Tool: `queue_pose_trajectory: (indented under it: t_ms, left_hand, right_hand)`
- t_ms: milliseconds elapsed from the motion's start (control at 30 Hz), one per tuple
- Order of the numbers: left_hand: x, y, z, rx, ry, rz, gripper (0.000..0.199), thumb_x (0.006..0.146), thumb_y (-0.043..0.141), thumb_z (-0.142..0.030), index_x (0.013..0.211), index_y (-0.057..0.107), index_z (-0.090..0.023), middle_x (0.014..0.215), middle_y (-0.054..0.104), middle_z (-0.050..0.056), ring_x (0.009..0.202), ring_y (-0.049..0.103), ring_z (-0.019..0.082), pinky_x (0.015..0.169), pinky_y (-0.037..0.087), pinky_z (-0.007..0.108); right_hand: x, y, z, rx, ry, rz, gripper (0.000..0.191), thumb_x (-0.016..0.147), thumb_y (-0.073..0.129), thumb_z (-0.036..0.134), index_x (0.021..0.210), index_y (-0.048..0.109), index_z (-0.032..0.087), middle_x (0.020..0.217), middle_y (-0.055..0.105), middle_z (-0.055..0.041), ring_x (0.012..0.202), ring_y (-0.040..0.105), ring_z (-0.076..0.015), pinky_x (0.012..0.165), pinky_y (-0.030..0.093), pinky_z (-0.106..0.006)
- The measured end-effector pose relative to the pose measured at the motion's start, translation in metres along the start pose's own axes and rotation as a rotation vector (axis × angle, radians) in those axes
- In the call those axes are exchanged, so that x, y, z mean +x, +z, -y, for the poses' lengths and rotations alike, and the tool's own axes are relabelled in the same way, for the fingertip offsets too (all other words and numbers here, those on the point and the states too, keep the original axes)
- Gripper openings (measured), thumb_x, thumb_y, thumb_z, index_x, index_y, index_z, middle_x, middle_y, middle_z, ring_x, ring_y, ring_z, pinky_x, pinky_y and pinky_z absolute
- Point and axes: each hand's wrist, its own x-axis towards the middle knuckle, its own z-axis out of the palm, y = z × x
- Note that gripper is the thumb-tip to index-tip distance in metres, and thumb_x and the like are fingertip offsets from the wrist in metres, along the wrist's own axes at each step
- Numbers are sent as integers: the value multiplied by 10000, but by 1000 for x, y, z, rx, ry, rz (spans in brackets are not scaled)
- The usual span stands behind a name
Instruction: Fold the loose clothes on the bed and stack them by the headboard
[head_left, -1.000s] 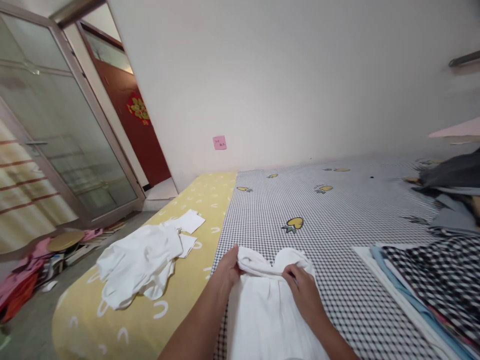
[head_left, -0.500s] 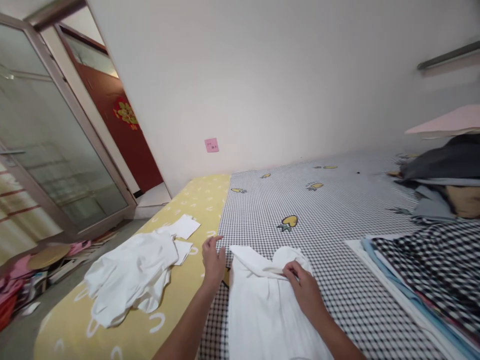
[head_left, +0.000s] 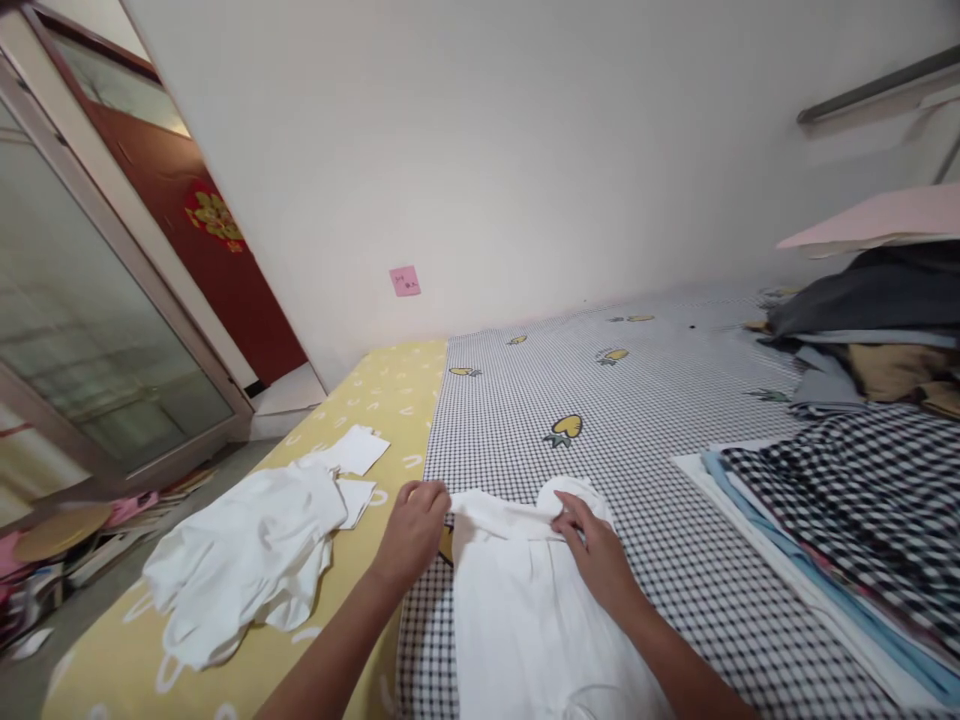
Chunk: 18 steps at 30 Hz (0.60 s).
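A white garment [head_left: 517,610] lies lengthwise in front of me on the checked sheet, its top edge folded over into a band. My left hand [head_left: 421,515] has its fingers curled closed on the upper left corner of that band. At the band's right part, my right hand [head_left: 589,540] pinches the cloth between thumb and fingers, beside a rounded white flap. Off to the left, a crumpled white cloth [head_left: 247,560] rests on the yellow sheet, with white card-like pieces [head_left: 360,450] at its far end.
The bed bears a yellow sheet [head_left: 397,385] and a black-and-white checked sheet [head_left: 495,430]. Folded clothes [head_left: 847,500] lie at right, below a darker clothes pile [head_left: 862,310] topped by a pink sheet [head_left: 885,220]. A wall [head_left: 480,180] bounds the far side; a glass door [head_left: 97,300] stands left.
My left hand has closed from an open pose onto the garment's upper left corner, and the band there is pulled straighter. My right hand keeps its pinch. The view has turned slightly right.
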Motion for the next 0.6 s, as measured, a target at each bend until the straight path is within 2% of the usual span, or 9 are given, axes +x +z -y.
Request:
queue_pose_trajectory:
  t_ms: [67, 100, 167, 233, 333, 433, 467, 533, 600]
  left_hand:
    - [14, 2, -15, -14, 21, 58, 307, 912, 546, -114, 1198, 613, -206, 1332, 608, 118, 1223, 551, 251, 1081, 360, 480]
    - [19, 4, -23, -27, 57, 112, 300, 905, 598, -165, 1201, 612, -211, 1341, 605, 116, 1224, 554, 265, 1077, 363, 494]
    - [22, 7, -36, -53, 151, 221, 176, 881, 672, -254, 1052, 664, -214, 1167, 684, 72, 1042, 637, 238, 971, 441, 439]
    - [17, 10, -40, -70, 211, 270, 106, 889, 673, -320, 869, 679, -215, 975, 708, 22, 808, 649, 181, 779, 479, 349]
    - [2, 8, -34, -50, 260, 208, 286, 928, 601, -411, 738, 667, -209, 1055, 715, 37, 779, 644, 178, 700, 468, 337]
    - [-1, 6, -25, 45, 200, 8, 360, 964, 542, -360, 663, 641, -190, 1024, 729, 63, 772, 653, 181, 725, 479, 350]
    - [3, 7, -25, 74, 135, -49, 321, 964, 546, -322, 695, 656, -186, 1039, 731, 77, 805, 665, 188, 755, 490, 356]
    - [15, 10, -29, 79, -7, -82, 145, 916, 632, -311, 928, 706, -187, 1237, 684, 131, 1042, 664, 252, 898, 501, 412]
    - [30, 17, -39, 11, -109, -3, 459, 798, 770, -399, 1204, 649, -221, 1490, 507, 179, 1341, 498, 347, 1059, 426, 538]
  right_hand:
    - [-1, 0, -1, 17, -14, -35, 381, 901, 483, 342, 1260, 523, 221, 871, 740, -33, 872, 700, -231, 873, 523, -405]
    - [-1, 0, -1, 23, -19, -59, 357, 896, 495, 332, 1235, 520, 222, 915, 741, -46, 903, 700, -230, 880, 528, -407]
    - [-2, 0, -3, -3, -41, -85, 263, 888, 508, 311, 1135, 556, 235, 1026, 739, -72, 994, 689, -236, 921, 524, -431]
    - [-3, 0, -5, -91, -86, -67, 182, 896, 494, 292, 1023, 617, 251, 1167, 717, -84, 1123, 648, -258, 985, 489, -489]
    - [-2, 1, -7, -226, -153, -40, 269, 918, 440, 252, 982, 701, 276, 1381, 617, -68, 1303, 532, -300, 1055, 405, -582]
    - [-2, 3, -9, -219, -162, -68, 321, 929, 429, 239, 1034, 727, 298, 1429, 570, -64, 1329, 504, -299, 1074, 383, -594]
    - [-2, 3, -9, -183, -156, -90, 308, 934, 441, 255, 1040, 727, 296, 1412, 577, -70, 1318, 512, -292, 1077, 390, -581]
    - [-4, 1, -10, -83, -134, -169, 271, 936, 478, 304, 1066, 715, 281, 1367, 591, -87, 1296, 521, -275, 1084, 406, -544]
    - [-6, -2, -12, 32, -78, -297, 265, 925, 514, 351, 1104, 686, 257, 1319, 599, -102, 1272, 526, -262, 1082, 422, -503]
